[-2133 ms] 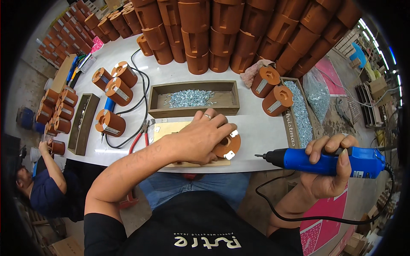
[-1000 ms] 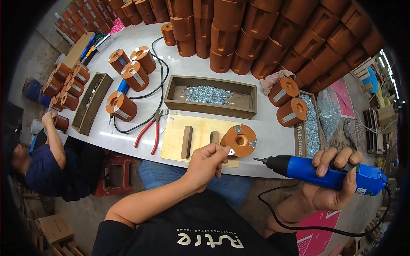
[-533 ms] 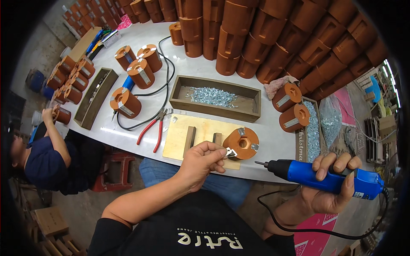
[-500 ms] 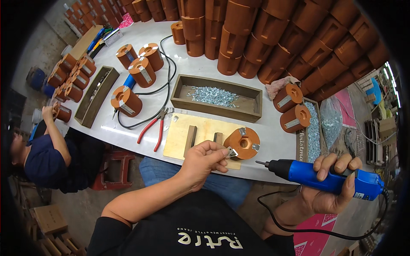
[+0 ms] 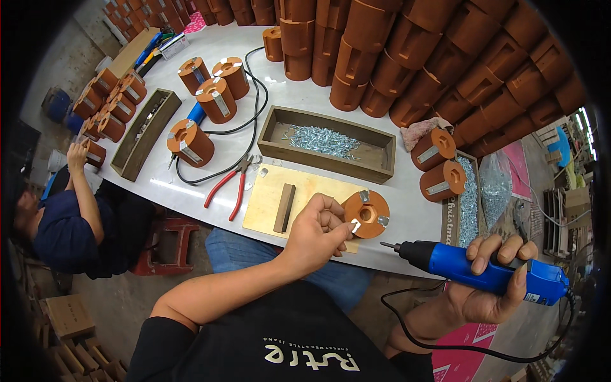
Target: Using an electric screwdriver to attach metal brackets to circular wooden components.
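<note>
The left hand (image 5: 316,232) is hovering over the near edge of the white bench (image 5: 407,210), its fingers (image 5: 331,219) pinching a small silver metal piece (image 5: 355,225) against the rim of a round orange spool (image 5: 366,213). That spool is lying flat on a pale wooden board (image 5: 299,197), which is reaching almost to the bench's front edge; a dark wooden block (image 5: 284,207) is sitting on the board to the left. The right hand (image 5: 493,280) is hanging off the bench, beyond its near edge, with its fingers clenched around a blue electric screwdriver (image 5: 484,270) whose bit is pointing left toward the spool but staying apart from it. A black cord is trailing from the tool's rear down past the lap.

Open bench surface is showing between the board and the red-handled pliers (image 5: 230,184), and behind the pliers.

Two more orange spools (image 5: 434,148) are standing at the right, four (image 5: 216,99) at the left around a black cable, and a large stack (image 5: 407,51) is filling the far side.

A long wooden tray (image 5: 375,167) behind the board is holding a heap of silver screws (image 5: 321,140). A second narrow tray (image 5: 124,167) at the left is holding something I cannot make out. A box (image 5: 445,219) at the right is holding more screws.

Another person (image 5: 70,210) is sitting at the left end of the bench.
</note>
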`<move>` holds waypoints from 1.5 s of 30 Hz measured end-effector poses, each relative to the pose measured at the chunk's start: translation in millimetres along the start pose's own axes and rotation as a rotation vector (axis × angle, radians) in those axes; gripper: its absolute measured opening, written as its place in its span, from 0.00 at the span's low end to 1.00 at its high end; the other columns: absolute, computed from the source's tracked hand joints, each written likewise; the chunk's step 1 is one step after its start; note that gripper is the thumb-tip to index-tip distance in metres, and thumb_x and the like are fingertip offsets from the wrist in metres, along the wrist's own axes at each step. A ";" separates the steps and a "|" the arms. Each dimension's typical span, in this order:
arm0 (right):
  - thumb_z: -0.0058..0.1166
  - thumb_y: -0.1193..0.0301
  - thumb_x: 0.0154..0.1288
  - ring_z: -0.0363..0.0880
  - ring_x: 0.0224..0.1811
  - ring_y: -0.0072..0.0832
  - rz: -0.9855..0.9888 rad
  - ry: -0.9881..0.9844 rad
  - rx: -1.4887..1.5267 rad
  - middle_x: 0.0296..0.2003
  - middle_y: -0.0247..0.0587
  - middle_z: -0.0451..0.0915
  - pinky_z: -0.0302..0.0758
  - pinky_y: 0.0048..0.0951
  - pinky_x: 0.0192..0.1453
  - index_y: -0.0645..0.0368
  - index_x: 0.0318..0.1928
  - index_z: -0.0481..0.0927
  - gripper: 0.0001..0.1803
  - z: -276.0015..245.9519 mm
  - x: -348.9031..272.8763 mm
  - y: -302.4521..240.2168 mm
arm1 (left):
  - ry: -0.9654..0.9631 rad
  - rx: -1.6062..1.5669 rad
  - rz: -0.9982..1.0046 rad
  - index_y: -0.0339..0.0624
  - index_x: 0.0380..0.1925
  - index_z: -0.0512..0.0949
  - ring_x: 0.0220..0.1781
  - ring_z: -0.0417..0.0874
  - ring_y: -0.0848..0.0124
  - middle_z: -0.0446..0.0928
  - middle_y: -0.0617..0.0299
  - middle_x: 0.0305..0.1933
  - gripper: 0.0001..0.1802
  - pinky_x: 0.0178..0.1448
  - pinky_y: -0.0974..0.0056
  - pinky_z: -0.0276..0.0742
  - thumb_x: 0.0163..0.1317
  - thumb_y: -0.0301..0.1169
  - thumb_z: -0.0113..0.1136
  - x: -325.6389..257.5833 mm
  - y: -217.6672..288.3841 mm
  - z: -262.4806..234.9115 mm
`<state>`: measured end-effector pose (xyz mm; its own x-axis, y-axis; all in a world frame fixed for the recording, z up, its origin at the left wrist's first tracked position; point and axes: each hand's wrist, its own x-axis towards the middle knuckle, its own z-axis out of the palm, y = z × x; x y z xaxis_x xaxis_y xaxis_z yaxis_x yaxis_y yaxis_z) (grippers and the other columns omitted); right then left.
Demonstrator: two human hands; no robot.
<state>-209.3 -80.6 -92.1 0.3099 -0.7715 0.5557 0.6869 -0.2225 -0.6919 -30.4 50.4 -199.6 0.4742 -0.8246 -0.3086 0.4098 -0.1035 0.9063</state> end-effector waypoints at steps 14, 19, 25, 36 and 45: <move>0.49 0.65 0.68 0.74 0.27 0.29 0.027 -0.045 0.142 0.37 0.42 0.74 0.74 0.37 0.37 0.59 0.51 0.66 0.16 8.1 9.4 3.9 | -0.071 0.243 0.273 0.33 0.54 0.69 0.29 0.73 0.84 0.78 0.61 0.36 0.23 0.29 0.79 0.69 0.59 0.22 0.65 -10.8 15.4 -18.2; 0.47 0.64 0.71 0.71 0.26 0.26 0.079 0.012 0.324 0.37 0.39 0.73 0.71 0.36 0.37 0.59 0.49 0.68 0.14 9.2 16.9 1.7 | -0.241 0.322 0.378 0.34 0.56 0.73 0.26 0.67 0.88 0.81 0.60 0.45 0.25 0.29 0.80 0.65 0.57 0.21 0.67 -21.8 30.9 -2.6; 0.47 0.65 0.71 0.72 0.25 0.27 0.119 0.037 0.351 0.37 0.40 0.74 0.71 0.37 0.37 0.59 0.49 0.68 0.13 13.1 18.8 5.3 | -0.202 0.424 0.458 0.33 0.40 0.79 0.24 0.72 0.85 0.81 0.62 0.33 0.10 0.26 0.76 0.67 0.58 0.20 0.66 -21.5 18.5 -7.9; 0.47 0.65 0.71 0.74 0.27 0.28 0.129 -0.006 0.293 0.36 0.40 0.73 0.73 0.37 0.37 0.59 0.49 0.68 0.13 17.2 17.1 4.3 | -0.150 0.716 0.779 0.36 0.34 0.79 0.33 0.83 0.65 0.80 0.58 0.33 0.09 0.35 0.65 0.77 0.52 0.19 0.66 -23.5 25.8 -15.9; 0.47 0.64 0.71 0.74 0.27 0.27 0.097 -0.034 0.246 0.35 0.38 0.71 0.73 0.36 0.37 0.59 0.50 0.67 0.14 23.3 16.1 1.5 | -0.124 0.697 0.801 0.35 0.35 0.80 0.37 0.84 0.64 0.82 0.56 0.35 0.07 0.41 0.65 0.79 0.55 0.19 0.64 -22.9 26.4 -19.3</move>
<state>-188.0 -79.5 -73.4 0.4010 -0.7607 0.5105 0.7907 0.0059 -0.6122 -15.3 77.3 -174.2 0.3095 -0.8399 0.4459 -0.5401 0.2307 0.8093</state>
